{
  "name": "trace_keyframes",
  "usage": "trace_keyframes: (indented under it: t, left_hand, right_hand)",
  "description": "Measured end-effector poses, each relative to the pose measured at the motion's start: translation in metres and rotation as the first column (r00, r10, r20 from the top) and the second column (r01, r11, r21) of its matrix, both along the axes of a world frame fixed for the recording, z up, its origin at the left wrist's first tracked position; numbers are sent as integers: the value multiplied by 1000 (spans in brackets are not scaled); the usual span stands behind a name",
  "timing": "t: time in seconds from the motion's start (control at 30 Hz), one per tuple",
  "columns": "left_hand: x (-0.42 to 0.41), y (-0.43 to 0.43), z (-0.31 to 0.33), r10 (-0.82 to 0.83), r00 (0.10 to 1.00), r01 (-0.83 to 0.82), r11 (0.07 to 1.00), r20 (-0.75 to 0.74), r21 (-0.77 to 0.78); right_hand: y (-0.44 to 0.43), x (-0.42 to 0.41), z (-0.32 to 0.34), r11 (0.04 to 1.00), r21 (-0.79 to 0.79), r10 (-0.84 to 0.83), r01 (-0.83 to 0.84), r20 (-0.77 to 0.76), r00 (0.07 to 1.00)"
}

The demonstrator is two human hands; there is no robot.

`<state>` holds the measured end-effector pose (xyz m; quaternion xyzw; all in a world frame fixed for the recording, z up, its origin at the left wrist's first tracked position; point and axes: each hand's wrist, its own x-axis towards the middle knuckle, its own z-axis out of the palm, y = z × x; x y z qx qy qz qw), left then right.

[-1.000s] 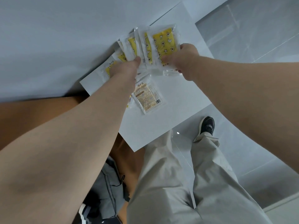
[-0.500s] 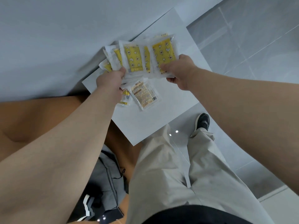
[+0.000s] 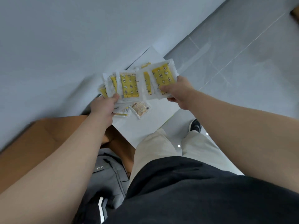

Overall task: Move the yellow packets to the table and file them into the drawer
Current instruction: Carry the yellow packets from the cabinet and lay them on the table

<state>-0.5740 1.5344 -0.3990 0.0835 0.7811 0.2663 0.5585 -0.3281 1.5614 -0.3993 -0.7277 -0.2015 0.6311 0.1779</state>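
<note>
White ledge [image 3: 145,126] below; left hand [image 3: 103,107] and right hand [image 3: 178,91] pinch fanned yellow packets [image 3: 129,84] (spread, likely for carrying); two packets remain.

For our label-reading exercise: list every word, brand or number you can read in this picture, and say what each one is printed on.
"XIKA": on the grey bag.
Yellow packets: print too small to read.
Brown-labelled packet on the white surface: text blurred, unreadable.
</note>
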Motion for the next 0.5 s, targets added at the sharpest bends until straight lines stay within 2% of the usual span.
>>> trace_keyframes:
  t: [0.1, 0.27, 0.5]
  left_hand:
    - [10, 3, 34, -30, 999, 29, 999, 43, 37]
    - [55, 28, 86, -187, 971, 164, 975, 151, 152]
    - [167, 61, 135, -517, 820, 458, 849, 244, 263]
  right_hand:
    - [-12, 19, 25, 995, 33, -95, 96, -18, 995]
    - [-31, 67, 66, 948, 108, -292, 299, -76, 953]
    - [-88, 156, 122, 773, 215, -584, 597, -128, 802]
